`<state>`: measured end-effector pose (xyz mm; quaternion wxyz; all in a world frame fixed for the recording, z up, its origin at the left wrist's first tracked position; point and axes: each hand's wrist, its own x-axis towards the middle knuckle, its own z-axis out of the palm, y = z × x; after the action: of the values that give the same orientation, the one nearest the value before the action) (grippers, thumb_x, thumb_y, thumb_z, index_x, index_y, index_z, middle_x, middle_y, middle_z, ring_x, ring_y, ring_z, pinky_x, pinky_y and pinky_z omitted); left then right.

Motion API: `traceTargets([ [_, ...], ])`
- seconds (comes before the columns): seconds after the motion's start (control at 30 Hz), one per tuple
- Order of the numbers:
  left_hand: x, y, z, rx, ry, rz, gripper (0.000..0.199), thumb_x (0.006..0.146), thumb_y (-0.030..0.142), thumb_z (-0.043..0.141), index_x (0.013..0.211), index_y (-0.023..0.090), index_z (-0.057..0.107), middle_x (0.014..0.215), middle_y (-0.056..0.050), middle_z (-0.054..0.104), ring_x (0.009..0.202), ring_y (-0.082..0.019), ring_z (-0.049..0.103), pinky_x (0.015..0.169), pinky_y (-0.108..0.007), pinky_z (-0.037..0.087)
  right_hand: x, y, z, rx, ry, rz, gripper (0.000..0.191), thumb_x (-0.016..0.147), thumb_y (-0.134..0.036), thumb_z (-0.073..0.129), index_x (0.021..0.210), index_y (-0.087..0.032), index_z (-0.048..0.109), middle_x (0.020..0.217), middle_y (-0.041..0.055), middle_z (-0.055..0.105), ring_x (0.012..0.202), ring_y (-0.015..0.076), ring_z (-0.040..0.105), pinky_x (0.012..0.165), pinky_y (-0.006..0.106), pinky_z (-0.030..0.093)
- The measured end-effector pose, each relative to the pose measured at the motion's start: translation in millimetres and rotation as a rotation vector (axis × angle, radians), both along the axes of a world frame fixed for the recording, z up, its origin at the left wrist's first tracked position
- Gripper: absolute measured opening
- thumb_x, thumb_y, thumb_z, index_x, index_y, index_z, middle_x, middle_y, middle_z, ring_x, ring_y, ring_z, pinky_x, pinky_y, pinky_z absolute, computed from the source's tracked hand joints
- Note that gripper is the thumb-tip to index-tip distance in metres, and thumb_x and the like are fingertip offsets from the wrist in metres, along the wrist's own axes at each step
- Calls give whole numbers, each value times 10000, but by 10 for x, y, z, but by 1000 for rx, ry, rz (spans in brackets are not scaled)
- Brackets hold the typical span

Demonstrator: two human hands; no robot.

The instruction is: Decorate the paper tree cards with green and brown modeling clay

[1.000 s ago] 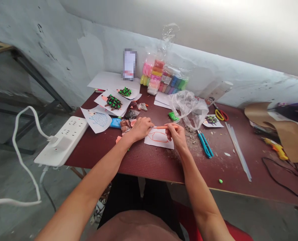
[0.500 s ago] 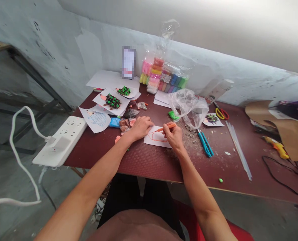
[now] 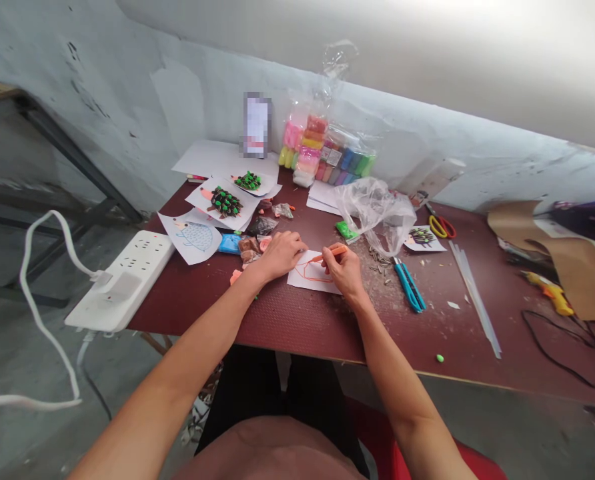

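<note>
My right hand grips an orange marker, its tip on a small white paper. An orange outline is drawn on that sheet. My left hand lies on the paper's upper left corner with its fingers down, holding nothing. Packets of brown clay and a blue packet lie just left of it. Beyond them are a paper with a blue hedgehog drawing and a hedgehog picture with dark spikes and green dots.
A crumpled clear plastic bag, a teal utility knife, scissors and glue sticks lie to the right. A yellow glue gun is further right. Bagged coloured clay stands against the wall. A power strip juts out at the left.
My right hand and the marker have shifted slightly left across the paper, and the orange line near the tip has grown a little. The left hand stays in place.
</note>
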<state>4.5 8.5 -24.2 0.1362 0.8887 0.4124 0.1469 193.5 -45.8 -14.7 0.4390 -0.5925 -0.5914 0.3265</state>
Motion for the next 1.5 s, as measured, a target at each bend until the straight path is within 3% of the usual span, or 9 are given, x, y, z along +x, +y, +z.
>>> traceTargets([
  [0.73,-3,-2,4,-4,-14,-4,274,968,215,497,1017,214,767,1033,-97,657,997,-247,578,881,-395,411,19,19,-9,-10,12,19,487,833,-696,607,709,-226,572,602,20,655,463,140,556,485,266,431],
  [1.07,-1,-4,3,-9,-5,4,287,965,196,491,1062,213,761,1050,-95,663,1008,-244,577,877,-384,411,49,30,12,9,-24,-52,463,832,-679,603,702,-238,551,593,24,654,447,146,546,499,281,427],
  [1.5,-1,-5,0,-7,5,11,294,955,167,501,1091,212,757,1058,-92,671,992,-242,576,869,-382,411,168,4,50,72,-159,-168,359,859,-498,573,629,-222,559,534,1,595,495,134,523,545,263,401],
])
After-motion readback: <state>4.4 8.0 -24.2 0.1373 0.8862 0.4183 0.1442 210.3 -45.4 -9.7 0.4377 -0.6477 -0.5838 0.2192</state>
